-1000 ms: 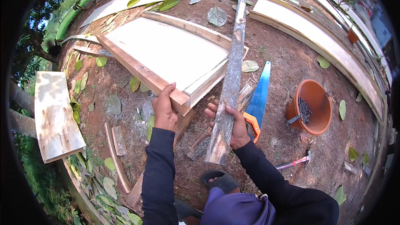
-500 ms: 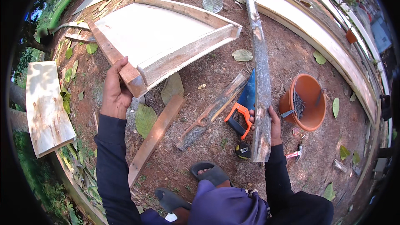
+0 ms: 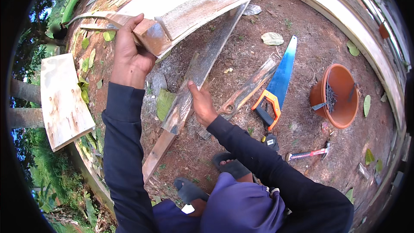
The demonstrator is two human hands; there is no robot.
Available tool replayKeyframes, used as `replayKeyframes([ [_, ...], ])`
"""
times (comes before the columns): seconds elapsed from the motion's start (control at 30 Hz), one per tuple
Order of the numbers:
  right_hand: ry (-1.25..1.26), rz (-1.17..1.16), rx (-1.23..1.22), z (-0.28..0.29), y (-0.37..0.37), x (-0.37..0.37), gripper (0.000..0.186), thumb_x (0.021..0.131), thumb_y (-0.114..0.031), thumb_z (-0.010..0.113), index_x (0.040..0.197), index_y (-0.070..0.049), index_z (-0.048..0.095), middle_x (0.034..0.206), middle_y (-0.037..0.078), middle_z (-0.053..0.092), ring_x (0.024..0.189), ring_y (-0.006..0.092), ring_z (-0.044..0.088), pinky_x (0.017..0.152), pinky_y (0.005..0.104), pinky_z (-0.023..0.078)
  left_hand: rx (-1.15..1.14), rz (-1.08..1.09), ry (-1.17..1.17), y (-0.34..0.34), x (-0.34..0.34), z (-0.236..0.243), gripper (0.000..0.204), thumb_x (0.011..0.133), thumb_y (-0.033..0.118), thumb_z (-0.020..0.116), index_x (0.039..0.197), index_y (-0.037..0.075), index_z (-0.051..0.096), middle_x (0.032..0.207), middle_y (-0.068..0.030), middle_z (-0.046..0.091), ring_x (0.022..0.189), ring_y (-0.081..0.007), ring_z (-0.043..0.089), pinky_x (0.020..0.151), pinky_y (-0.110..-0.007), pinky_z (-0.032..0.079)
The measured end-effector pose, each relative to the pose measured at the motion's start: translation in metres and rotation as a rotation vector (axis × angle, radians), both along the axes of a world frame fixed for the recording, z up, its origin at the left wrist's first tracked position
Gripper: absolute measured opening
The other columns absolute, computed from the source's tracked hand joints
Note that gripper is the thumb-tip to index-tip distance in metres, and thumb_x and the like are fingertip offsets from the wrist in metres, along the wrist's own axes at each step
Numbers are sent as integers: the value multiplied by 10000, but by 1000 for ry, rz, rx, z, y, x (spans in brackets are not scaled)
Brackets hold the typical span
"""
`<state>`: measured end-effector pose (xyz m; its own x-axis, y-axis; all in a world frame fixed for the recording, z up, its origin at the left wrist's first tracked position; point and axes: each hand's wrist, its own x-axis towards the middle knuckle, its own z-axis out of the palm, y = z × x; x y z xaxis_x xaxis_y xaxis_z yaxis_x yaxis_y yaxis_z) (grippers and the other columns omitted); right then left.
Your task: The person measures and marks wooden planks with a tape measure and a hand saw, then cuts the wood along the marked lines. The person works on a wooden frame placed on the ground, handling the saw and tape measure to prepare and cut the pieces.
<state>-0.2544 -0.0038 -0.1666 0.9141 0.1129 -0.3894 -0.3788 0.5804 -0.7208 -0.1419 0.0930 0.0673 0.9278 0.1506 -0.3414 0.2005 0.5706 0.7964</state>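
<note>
My left hand is closed around the near corner of a shallow wooden tray-like frame, which has a pale panel and raised plank edges. The frame is tilted, its near side lifted off the ground. My right hand grips a long weathered wooden plank near its closer end. That plank slants away from me, and its far part passes beneath the frame. Below its near end lies a brown wood strip on the ground. Another rough piece of wood with a knot rests just right of my right hand.
On the dirt to the right lie a blue handsaw with an orange handle, a tape measure and a hammer. An orange bucket holds nails. A pale board stands at left, and long boards run along the right.
My right hand has swung the long plank leftward, from beside the saw to under the frame. My left hand has raised the frame's near corner. The saw now shows fully.
</note>
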Motion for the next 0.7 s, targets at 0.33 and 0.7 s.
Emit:
replayKeyframes([
  [0.33,64,469,-28,-22,125,-60,613,1016,-594,556,1189,-6,563,906,83,658,751,172,682,591,316,570,23,-7,-13,-39,-11,-34,412,932,214,678,1284,30,567,1156,-105,669,1067,-274,669,978,-455,544],
  [0.7,-73,1036,176,-106,142,-124,613,883,-399,756,1373,-76,581,1148,125,705,1011,315,693,868,429,530,-28,-5,32,-53,-29,-75,498,932,225,681,1340,8,494,1228,-133,610,1152,-270,633,1032,-468,510],
])
